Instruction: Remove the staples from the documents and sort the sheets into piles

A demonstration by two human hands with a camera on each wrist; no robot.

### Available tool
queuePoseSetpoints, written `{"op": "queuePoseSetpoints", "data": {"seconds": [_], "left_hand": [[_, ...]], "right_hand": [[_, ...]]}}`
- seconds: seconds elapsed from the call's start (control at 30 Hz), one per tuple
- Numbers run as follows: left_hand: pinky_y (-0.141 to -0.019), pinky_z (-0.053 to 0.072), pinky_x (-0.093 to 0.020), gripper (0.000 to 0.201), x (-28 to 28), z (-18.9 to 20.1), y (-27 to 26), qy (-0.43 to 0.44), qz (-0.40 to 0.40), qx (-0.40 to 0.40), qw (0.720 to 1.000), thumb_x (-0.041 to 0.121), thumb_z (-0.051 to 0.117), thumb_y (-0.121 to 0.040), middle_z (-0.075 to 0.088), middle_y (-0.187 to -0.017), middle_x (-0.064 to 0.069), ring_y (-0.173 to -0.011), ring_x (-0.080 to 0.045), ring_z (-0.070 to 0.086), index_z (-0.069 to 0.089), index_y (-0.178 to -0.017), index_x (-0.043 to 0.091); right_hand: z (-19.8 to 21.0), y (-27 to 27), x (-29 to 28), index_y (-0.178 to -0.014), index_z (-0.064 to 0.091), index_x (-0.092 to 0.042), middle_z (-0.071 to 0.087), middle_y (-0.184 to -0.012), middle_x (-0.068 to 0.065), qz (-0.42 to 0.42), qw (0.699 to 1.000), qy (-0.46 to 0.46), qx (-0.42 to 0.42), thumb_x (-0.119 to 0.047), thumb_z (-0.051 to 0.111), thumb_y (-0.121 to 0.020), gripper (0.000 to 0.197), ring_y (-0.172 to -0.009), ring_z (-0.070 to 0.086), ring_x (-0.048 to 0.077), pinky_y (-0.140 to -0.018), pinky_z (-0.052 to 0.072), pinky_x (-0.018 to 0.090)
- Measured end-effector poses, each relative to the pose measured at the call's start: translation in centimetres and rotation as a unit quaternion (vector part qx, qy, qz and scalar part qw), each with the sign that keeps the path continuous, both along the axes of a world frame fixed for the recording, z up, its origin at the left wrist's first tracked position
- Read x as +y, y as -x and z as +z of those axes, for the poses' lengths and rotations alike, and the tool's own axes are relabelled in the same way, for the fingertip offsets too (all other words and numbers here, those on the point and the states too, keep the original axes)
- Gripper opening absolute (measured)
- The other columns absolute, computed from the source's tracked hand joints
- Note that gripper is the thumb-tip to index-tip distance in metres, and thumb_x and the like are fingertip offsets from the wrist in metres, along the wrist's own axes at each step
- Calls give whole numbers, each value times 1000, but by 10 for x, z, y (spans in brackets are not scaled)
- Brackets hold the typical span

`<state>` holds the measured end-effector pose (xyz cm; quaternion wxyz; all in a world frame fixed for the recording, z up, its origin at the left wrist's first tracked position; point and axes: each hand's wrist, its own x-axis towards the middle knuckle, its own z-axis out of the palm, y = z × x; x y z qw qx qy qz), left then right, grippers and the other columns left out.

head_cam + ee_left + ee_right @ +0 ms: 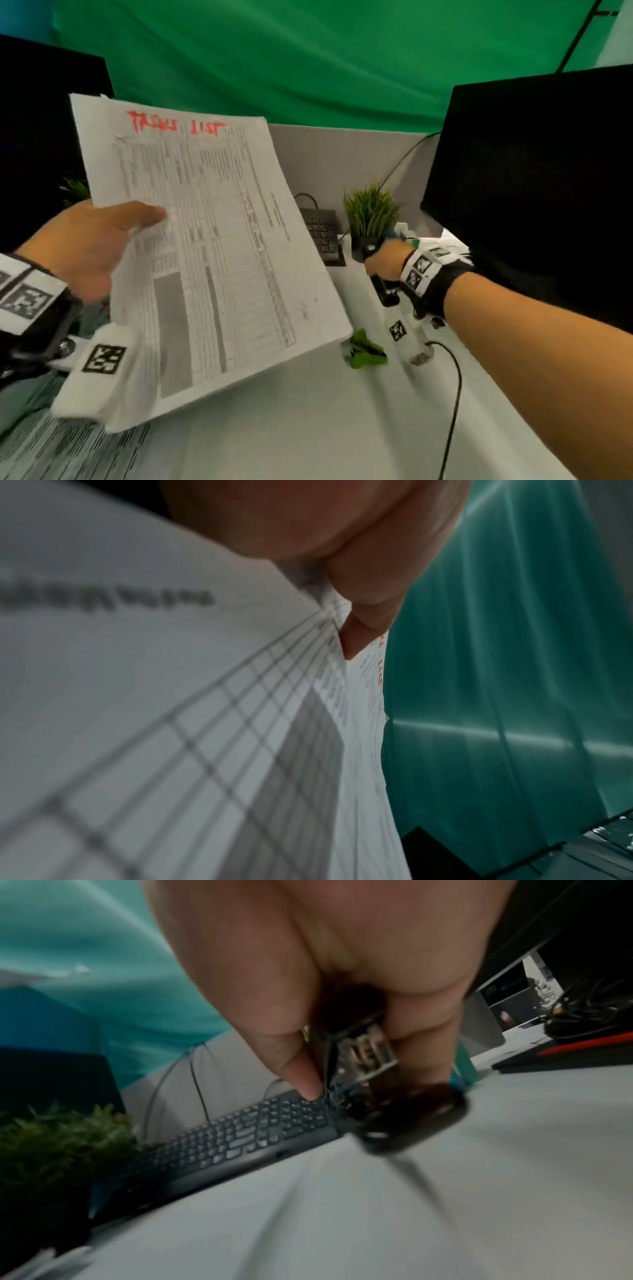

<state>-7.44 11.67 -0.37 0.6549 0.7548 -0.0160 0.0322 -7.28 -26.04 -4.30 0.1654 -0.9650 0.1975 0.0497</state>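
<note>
My left hand (92,246) holds up a stack of printed sheets headed "TASKS LIST" in red (205,246), tilted above the desk, thumb on top and fingers hidden beneath. In the left wrist view the thumb (363,588) presses on the gridded sheet (171,696). My right hand (387,260) is to the right of the sheets, near the plant, and grips a black stapler-like tool (385,291). The right wrist view shows the fingers (284,1042) wrapped round the tool (369,1053) with its metal part showing. A small green staple remover (364,349) lies on the white desk by the sheets' lower corner.
More printed sheets (51,452) lie at the desk's lower left. A black keyboard (322,233) and a small potted plant (371,212) stand before a grey partition (342,157). Dark monitors (534,178) flank both sides. A black cable (452,394) runs across the desk at right.
</note>
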Motion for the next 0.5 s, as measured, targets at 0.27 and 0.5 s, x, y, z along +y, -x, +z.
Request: {"op": "queuePoseSetpoints", "data": {"seconds": [0.27, 0.5], "left_hand": [[-100, 49, -63, 34, 3, -39, 2, 28, -64, 90, 993, 18, 65, -92, 76, -116, -15, -106, -42, 72, 68, -126, 17], [-75, 63, -52, 57, -7, -32, 15, 39, -106, 100, 989, 20, 76, -68, 77, -112, -14, -96, -36, 76, 68, -124, 16]], "right_hand": [[-44, -28, 2, -120, 59, -8, 64, -115, 13, 31, 982, 180, 46, -47, 43, -102, 46, -110, 62, 28, -94, 49, 36], [-35, -18, 11, -80, 48, -13, 51, -74, 5, 46, 974, 217, 37, -61, 58, -89, 51, -84, 55, 23, -72, 45, 30]]}}
